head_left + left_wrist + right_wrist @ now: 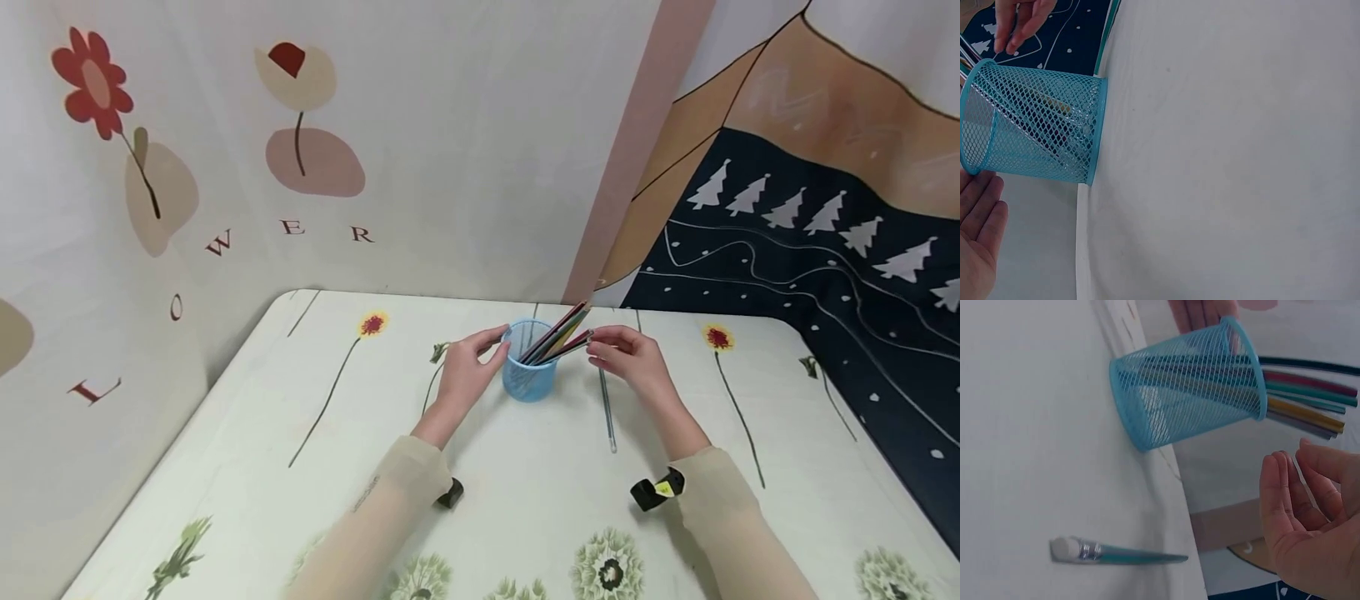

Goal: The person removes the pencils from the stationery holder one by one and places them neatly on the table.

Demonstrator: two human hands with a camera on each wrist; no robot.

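Note:
A blue mesh pen holder (528, 384) stands upright on the table, with several colored pencils (558, 333) leaning out of it to the right. My left hand (467, 371) is at its left side, nearly straight fingers (982, 200) touching near the rim. On the other side is my right hand (633, 358), close to the pencil tips. Its fingers are gently bent and hold nothing; the right wrist view shows a gap between them and the pencils. A single teal pencil (1135, 556) with a white eraser lies on the table, right of the holder.
The white tablecloth (525, 483) is printed with flowers and stems. Behind the table hangs a pale curtain (465, 167) with flower prints, and at the right a dark cloth (750, 275) with white trees. Both wrists wear small black cameras.

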